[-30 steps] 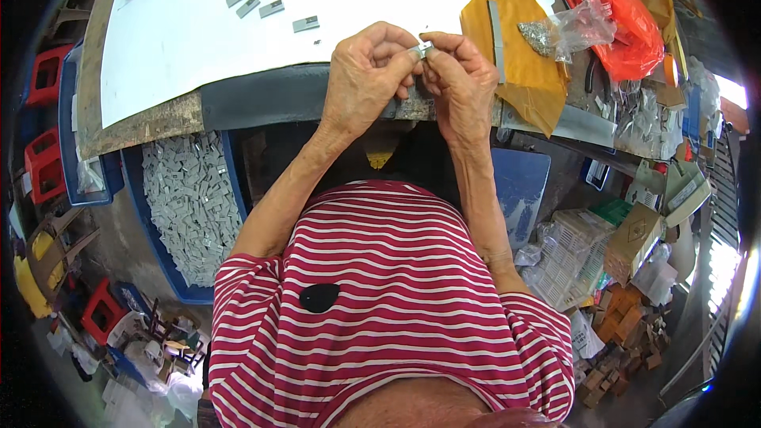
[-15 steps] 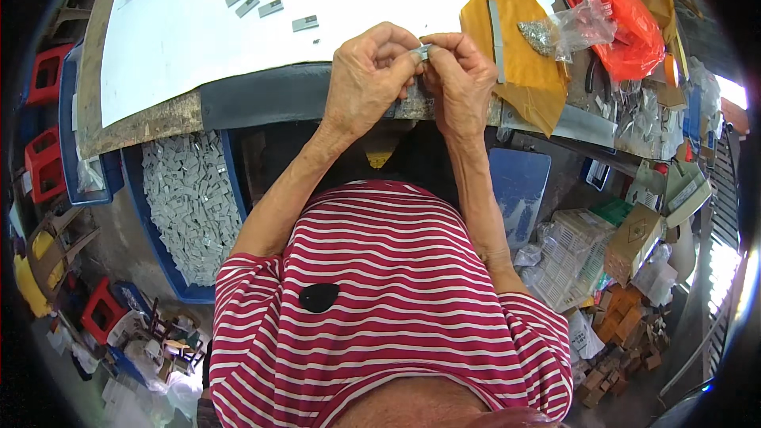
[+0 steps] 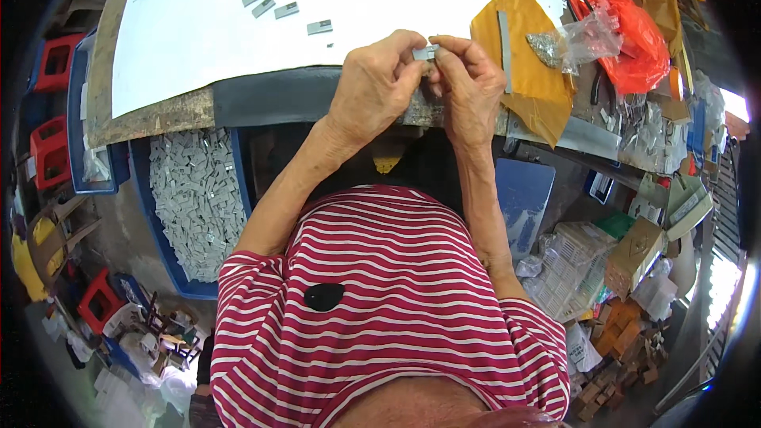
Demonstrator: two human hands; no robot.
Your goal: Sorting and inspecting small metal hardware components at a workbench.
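With our left hand (image 3: 376,83) and right hand (image 3: 471,85) we pinched a small, grey, rectangular piece (image 3: 426,53); yellow-brown, creased paper (image 3: 526,83) lay just right of both.

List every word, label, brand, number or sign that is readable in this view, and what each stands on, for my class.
No text is clear enough to quote.
White bag, lower right: dark print, too small and blurred to read.
Cardboard box, right: a faint mark, too blurred to make out.
Small grey rectangular piece, held: no readable marking.
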